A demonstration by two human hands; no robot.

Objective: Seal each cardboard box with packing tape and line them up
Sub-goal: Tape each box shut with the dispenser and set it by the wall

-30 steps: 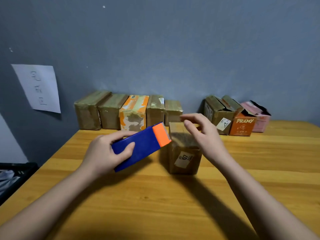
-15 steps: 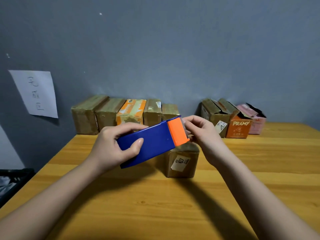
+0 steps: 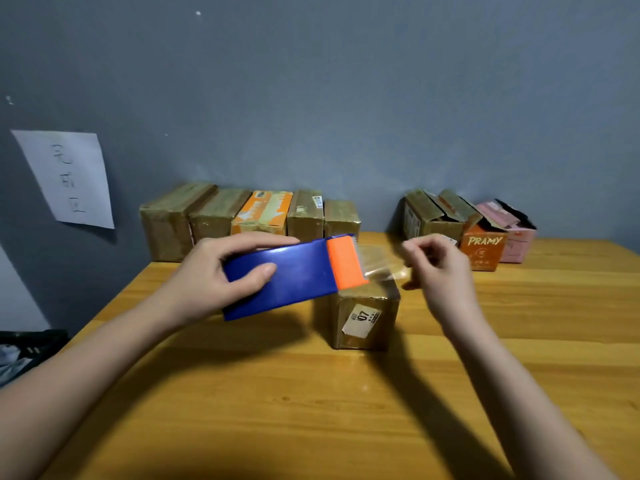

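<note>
- Nearest, the wooden desk is crossed by both forearms, which reach forward from the lower corners.
- Just beyond, the small cardboard box is seen standing on the desk, below and between the hands; its labelled face is turned to the camera, and its long axis cannot be told from here.
- Above the box's left edge, the blue and orange tape dispenser is gripped by the left hand, fingers wrapped over the top and thumb laid on its side, the orange end pointed right.
- From that end a strip of clear tape is stretched rightward over the box top, its free end pinched in the curled fingers of the right hand.
- The strip appears held just above the box, not yet pressed down; the right hand is judged nearer the far edge where the tape end would be stuck.
- Farther back, five closed boxes are lined up against the wall, and three open-flapped boxes are grouped apart to the right.
</note>
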